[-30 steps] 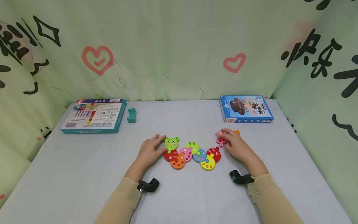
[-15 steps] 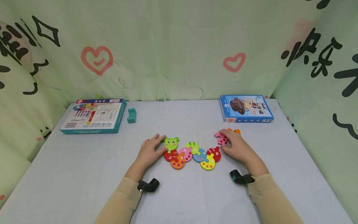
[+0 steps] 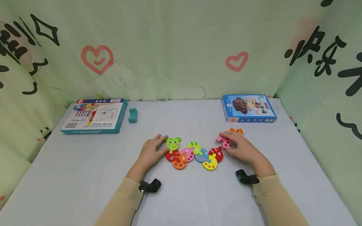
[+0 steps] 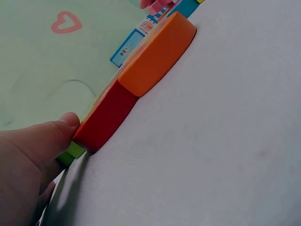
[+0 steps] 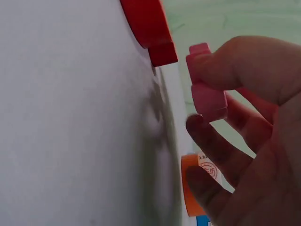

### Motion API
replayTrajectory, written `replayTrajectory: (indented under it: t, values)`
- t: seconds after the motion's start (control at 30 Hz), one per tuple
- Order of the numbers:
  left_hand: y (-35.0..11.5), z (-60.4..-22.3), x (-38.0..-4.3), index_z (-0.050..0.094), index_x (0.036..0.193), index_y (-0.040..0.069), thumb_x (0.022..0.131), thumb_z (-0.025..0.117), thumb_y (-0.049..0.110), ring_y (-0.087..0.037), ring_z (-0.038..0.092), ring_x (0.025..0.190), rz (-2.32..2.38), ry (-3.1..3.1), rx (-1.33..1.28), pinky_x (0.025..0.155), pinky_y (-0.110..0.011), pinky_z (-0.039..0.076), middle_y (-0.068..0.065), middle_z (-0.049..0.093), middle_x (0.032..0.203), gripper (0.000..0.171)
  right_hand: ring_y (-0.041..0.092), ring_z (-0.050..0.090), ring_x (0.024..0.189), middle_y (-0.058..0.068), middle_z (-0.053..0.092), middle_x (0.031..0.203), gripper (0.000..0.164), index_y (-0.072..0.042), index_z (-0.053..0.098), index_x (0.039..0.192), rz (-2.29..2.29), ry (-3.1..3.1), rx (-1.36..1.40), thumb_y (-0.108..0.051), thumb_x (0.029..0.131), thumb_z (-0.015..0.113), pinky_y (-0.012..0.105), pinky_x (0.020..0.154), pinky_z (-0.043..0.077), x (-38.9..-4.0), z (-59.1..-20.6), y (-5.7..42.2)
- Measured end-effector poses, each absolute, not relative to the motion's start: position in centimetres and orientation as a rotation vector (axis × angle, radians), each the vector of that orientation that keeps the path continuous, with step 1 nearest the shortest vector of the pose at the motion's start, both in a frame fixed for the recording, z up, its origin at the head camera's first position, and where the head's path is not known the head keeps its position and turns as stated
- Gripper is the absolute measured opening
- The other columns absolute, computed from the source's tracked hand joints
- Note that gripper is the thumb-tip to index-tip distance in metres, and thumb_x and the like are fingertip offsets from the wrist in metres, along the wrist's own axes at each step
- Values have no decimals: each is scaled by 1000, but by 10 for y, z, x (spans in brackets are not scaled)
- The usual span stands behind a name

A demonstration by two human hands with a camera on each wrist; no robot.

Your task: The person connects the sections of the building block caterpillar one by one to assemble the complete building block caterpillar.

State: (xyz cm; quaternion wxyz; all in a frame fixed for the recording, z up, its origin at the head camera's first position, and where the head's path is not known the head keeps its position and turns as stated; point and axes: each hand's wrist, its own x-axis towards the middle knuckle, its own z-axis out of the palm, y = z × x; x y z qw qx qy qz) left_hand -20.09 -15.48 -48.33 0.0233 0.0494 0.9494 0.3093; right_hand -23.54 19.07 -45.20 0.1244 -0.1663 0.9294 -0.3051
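A caterpillar puzzle of numbered wooden pieces lies on the table: a green smiling head (image 3: pixel 172 144), a red piece (image 3: pixel 172 156), an orange piece (image 3: pixel 179 163) and several more, ending in a red striped piece (image 3: pixel 216 153) numbered 8. My left hand (image 3: pixel 152 150) rests at the head end, its index finger by the head's ear and its thumb against the edge where green and red pieces meet. My right hand (image 3: pixel 241 147) pinches a spotted pink puzzle piece (image 5: pixel 209 101) between thumb and fingers, raised off the table beside the red striped piece.
An orange piece (image 3: pixel 239 131) lies behind my right hand, partly hidden. At the back stand a teal-edged box (image 3: pixel 94 117) on the left, a small teal block (image 3: pixel 133 115) beside it, and a blue box (image 3: pixel 249 108) on the right. A green curtain (image 3: pixel 169 50) encloses the table.
The pink piece has turned in my right hand and come slightly closer to the puzzle's right end. More of the orange piece behind shows. My left hand stays in place.
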Motion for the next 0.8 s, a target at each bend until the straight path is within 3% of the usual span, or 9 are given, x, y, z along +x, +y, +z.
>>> replayTrajectory:
  t: [0.13,0.8]
  values:
    - [-155,-483,-201,46,134,18,84,61,38,-22,31,135,955,2941,155,113,-47,16,-7,42,141,56,39,24,133,16,32,144,56,-18,45,134,-925,2600,-528,-14,81,62,57,93,41,-234,-448,193]
    - [-155,-484,-201,46,134,18,84,61,38,-23,31,135,958,2944,162,113,-48,16,-8,42,141,56,38,37,123,16,39,138,52,-16,48,132,-913,2514,-564,-20,82,64,49,90,47,-235,-449,198]
